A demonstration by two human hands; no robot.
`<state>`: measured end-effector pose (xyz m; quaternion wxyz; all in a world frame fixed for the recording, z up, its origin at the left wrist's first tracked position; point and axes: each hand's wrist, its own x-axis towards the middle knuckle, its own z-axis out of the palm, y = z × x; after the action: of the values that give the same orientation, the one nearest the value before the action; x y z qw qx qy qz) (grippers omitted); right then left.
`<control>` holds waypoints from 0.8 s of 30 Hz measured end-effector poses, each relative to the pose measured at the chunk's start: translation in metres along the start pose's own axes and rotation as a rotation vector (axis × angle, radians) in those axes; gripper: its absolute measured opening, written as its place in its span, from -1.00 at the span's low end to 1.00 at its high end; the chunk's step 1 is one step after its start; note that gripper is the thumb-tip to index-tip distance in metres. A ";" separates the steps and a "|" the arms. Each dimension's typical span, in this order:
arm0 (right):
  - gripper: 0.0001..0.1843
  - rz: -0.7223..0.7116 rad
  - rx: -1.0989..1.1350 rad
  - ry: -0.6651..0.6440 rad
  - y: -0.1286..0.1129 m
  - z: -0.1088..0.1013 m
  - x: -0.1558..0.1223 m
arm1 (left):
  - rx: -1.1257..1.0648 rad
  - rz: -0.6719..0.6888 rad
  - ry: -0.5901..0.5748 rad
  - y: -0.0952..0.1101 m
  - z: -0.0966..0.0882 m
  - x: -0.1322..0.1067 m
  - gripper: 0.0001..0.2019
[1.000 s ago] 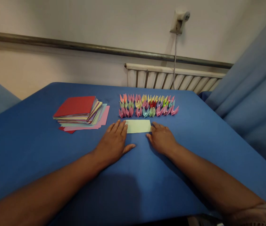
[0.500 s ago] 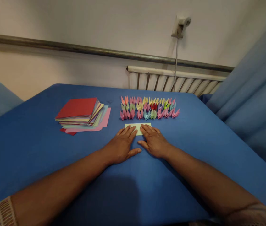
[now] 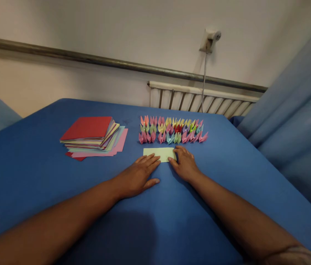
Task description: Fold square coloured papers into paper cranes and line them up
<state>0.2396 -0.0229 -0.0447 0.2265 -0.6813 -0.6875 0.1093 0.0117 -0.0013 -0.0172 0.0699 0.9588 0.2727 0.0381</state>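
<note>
A pale green folded paper strip (image 3: 157,153) lies flat on the blue table (image 3: 34,173). My left hand (image 3: 137,175) rests open and flat, fingertips on the strip's near edge. Fingers of my right hand (image 3: 183,163) press on the strip's right end, stretched out and flat. Just beyond the strip stand rows of several small folded paper figures (image 3: 172,130) in pink, yellow, green and red.
A stack of coloured paper sheets (image 3: 92,136) with a red sheet on top lies at the back left of the table. Behind the table are a wall rail, a radiator (image 3: 199,99) and a wall socket with a cable. Blue fabric hangs at the right.
Both hands came together over the middle of the strip, then slid apart; my right hand is now at its right end and my left at its near edge.
</note>
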 end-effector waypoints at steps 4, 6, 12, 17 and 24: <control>-0.50 0.075 0.025 0.082 0.005 0.003 0.003 | -0.071 0.014 0.001 0.001 0.000 -0.001 -0.41; -0.53 0.097 0.016 0.098 0.008 0.003 0.004 | -0.092 0.016 0.018 0.000 0.001 -0.001 -0.41; -0.68 0.032 0.149 0.122 0.013 0.007 0.006 | -0.117 0.027 0.047 -0.001 0.002 -0.001 -0.41; -0.85 -0.104 0.359 0.162 0.009 0.010 0.005 | -0.157 0.028 0.061 -0.001 0.003 -0.002 -0.42; -0.98 -0.461 0.283 0.186 -0.009 -0.011 -0.009 | -0.385 -0.188 0.268 -0.004 -0.003 0.002 -0.34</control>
<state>0.2361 -0.0342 -0.0326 0.4005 -0.4758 -0.7783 0.0868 0.0109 0.0034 -0.0150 0.2178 0.8847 0.3550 0.2094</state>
